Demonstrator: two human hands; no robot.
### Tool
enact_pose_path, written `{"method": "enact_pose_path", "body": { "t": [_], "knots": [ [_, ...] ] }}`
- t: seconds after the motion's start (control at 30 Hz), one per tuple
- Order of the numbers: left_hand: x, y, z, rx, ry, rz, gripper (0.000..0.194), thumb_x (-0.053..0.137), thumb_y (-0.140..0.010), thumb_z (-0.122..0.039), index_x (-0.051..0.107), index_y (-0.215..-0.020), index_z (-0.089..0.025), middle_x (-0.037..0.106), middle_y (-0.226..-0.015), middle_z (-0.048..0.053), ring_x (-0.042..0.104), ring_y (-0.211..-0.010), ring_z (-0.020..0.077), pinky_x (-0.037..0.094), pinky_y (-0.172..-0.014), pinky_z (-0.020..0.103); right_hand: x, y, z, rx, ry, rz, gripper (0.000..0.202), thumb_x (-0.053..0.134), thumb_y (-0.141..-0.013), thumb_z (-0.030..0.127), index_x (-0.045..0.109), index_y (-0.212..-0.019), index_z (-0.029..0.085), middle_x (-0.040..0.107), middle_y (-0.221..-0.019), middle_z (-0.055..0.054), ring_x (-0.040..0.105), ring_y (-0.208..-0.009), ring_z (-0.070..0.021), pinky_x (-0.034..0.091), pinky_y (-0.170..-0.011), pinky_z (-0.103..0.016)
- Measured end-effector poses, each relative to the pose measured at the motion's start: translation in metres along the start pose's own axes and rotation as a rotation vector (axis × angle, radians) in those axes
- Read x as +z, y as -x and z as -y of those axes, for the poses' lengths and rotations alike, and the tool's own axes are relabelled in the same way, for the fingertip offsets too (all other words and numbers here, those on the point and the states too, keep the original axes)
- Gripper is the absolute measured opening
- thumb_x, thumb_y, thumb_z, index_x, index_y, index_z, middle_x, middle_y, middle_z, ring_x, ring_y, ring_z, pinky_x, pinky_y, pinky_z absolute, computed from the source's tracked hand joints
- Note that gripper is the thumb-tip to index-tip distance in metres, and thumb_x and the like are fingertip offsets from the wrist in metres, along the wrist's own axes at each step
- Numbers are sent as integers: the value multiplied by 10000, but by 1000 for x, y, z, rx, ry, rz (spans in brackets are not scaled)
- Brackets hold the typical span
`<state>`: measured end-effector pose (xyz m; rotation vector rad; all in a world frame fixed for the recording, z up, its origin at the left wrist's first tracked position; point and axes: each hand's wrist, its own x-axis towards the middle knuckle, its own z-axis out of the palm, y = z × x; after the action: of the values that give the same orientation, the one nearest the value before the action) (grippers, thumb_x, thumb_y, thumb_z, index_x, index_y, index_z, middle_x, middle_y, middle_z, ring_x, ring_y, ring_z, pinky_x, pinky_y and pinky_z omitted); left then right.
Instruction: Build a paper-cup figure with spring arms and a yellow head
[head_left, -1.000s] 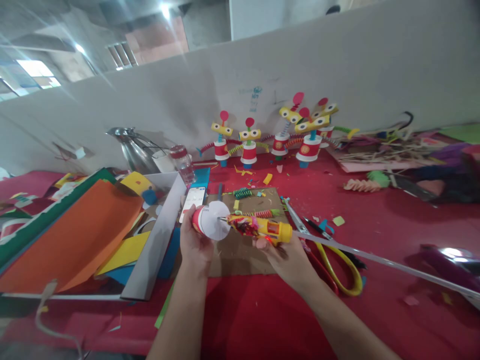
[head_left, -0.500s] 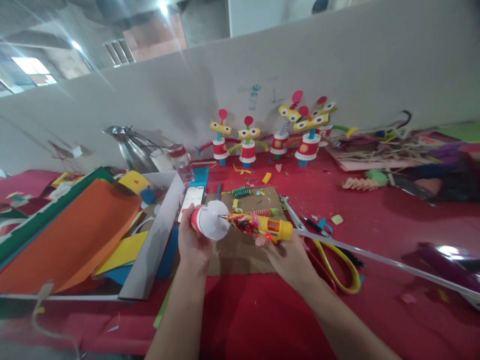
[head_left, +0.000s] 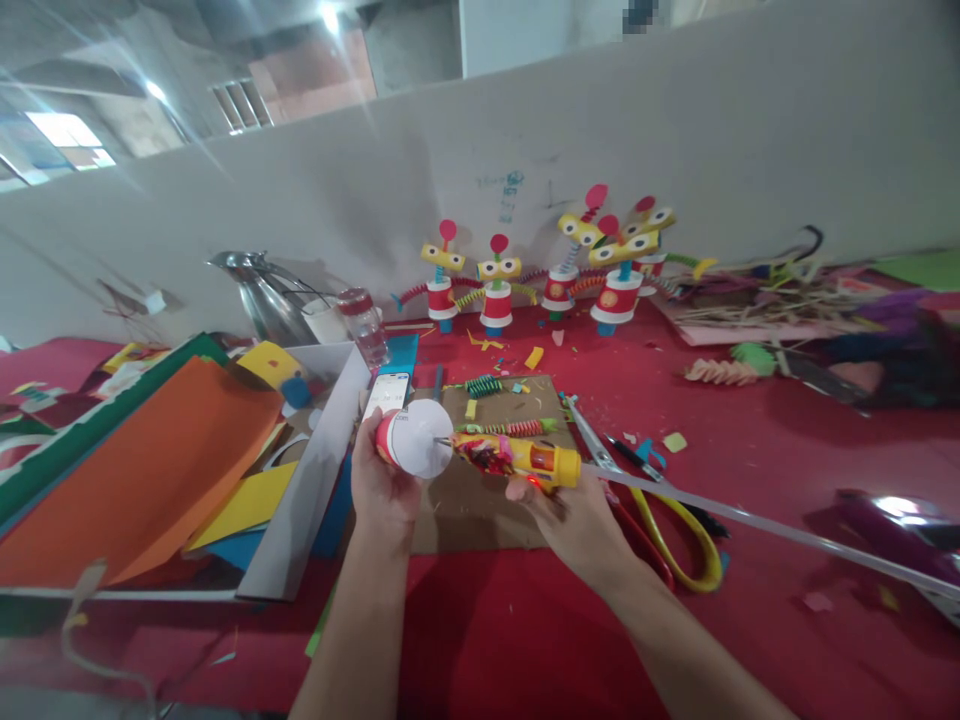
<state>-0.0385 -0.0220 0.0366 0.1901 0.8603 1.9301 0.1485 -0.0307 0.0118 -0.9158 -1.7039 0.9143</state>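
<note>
My left hand (head_left: 385,492) is wrapped round a red and white paper cup (head_left: 424,440), tilted so its white round end faces right. My right hand (head_left: 574,515) grips a yellow hot glue gun (head_left: 517,458) with a small red light lit. A long clear glue stick (head_left: 712,508) trails out of its back to the right. The metal nozzle points left and meets the white end of the cup; whether it touches cannot be made out. Beneath both hands lies a cardboard sheet (head_left: 487,525) bearing a green paper spring (head_left: 482,386) and a red and green one (head_left: 517,428).
Scissors (head_left: 686,550) with yellow and red handles lie right of the cardboard. A white box (head_left: 315,470) of coloured paper stands left, near a phone (head_left: 390,392), a lidded jar (head_left: 364,325) and a steel jug (head_left: 259,295). Several cup figures (head_left: 495,300) line the wall.
Both hands have shifted slightly left together, carrying the cup and the glue gun. The nozzle stays at the cup's white end.
</note>
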Motion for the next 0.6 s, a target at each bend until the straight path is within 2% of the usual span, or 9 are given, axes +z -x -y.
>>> {"method": "enact_pose_path", "body": {
  "t": [0.3,0.47,0.6],
  "knots": [
    [-1,0,1,13,-8,-14,199,657,-733,-245,704,-921,-201,742,-766,-19,700,-657,144,547,-672,237,0,0,2,-88,-59,20,192,636,-827,324,715,-675,236,709,-677,-30,650,-635,-196,503,-563,-280],
    [0,1,3,-25,-36,-47,166,647,-755,-237,700,-907,-197,741,-764,-17,689,-625,148,542,-633,250,-1,-2,8,-91,-66,8,304,639,-831,427,679,-598,235,692,-643,-27,639,-600,-192,491,-536,-277],
    [1,2,4,-81,-53,-26,122,645,-772,-231,698,-868,-176,730,-707,-3,678,-590,150,532,-615,247,-2,-2,6,-80,-46,-27,308,653,-821,478,693,-633,238,679,-633,-17,620,-587,-188,477,-532,-275]
  ]
}}
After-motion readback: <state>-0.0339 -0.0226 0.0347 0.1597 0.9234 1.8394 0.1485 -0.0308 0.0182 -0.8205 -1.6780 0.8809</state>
